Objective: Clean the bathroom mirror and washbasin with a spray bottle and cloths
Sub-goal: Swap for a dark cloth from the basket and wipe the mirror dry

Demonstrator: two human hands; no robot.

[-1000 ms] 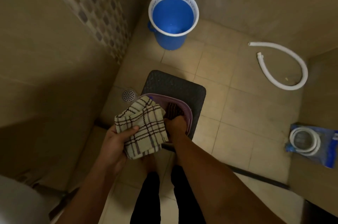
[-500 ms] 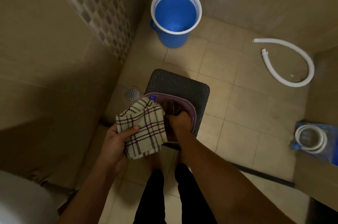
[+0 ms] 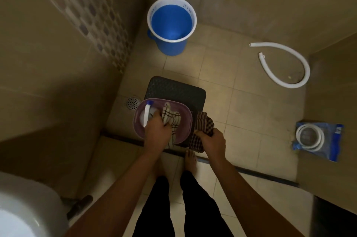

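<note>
Left hand is over the purple basin, fingers curled round the light checked cloth; the cloth bunches up above the knuckles and a strip of it hangs down over the basin's near rim. Right hand is just right of the basin, fingers closed on the dark checked cloth, which is outside the basin and drapes over the near right corner of the stool.

Spray bottle lies inside the basin on its left side, white body, blue tip pointing away from the person; the left hand covers its near end, can't tell if they touch.

Basin sits on the near left part of a dark textured stool on the tiled floor. Round floor drain just left of the basin.

Blue bucket with a white rim stands farther back, near the wall corner. Loose white hose curls on the floor to the right. Second coiled hose in a blue packet lies at the right, near the wall.

Bare feet and dark trousers at the bottom centre. White washbasin edge in the bottom left corner.
</note>
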